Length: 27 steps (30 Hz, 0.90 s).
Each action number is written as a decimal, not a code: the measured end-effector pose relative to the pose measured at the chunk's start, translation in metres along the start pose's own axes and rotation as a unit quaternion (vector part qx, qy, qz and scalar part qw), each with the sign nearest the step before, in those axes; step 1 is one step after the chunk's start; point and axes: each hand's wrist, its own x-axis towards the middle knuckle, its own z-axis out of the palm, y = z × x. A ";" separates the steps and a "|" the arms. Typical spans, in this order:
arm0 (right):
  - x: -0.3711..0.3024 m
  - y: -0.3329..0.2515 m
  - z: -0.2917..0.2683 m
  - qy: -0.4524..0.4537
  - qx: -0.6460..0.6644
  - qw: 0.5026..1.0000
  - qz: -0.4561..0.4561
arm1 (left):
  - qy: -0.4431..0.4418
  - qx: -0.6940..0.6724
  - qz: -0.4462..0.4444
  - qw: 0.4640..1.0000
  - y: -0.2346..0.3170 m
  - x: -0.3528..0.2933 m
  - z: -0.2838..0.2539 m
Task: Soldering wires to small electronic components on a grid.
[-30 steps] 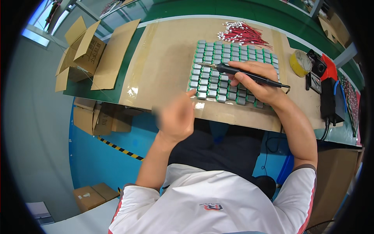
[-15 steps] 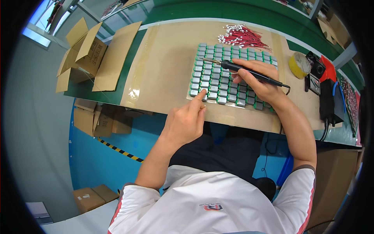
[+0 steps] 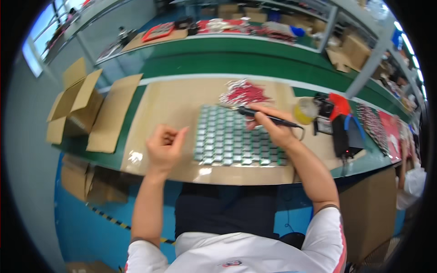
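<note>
My right hand grips a black soldering iron like a pen, its tip pointing left over the far edge of a block of parts. That block is several rows of small grey box-shaped components with green boards, flat on the cardboard. My left hand is raised to the left of the block, apart from it. Its fingers are curled in, the thumb side toward the parts, and no object shows in it. Just beyond the block lies a bundle of red wires with white connectors. Blur hides the iron's exact tip contact.
Cardboard covers the green bench. An open carton stands at left. Rightward are a yellow tape roll, a black box-shaped unit and more red wires. Another person's arm shows far right.
My left hand has lifted off the near-left corner of the block and moved left, its pointing finger now curled. My view has tilted up, showing the far shelves. The iron stays in my right hand.
</note>
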 end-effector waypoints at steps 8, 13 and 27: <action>0.033 -0.027 -0.037 0.064 -0.055 0.996 -0.001 | -0.100 -0.283 -0.077 0.951 -0.044 0.099 0.013; 0.061 -0.030 -0.050 0.036 -0.021 0.999 0.028 | -0.097 -0.268 -0.226 0.932 -0.033 0.126 0.057; 0.058 0.029 -0.023 -0.035 0.038 0.985 0.167 | -0.198 -0.192 -0.303 0.912 -0.084 0.102 0.066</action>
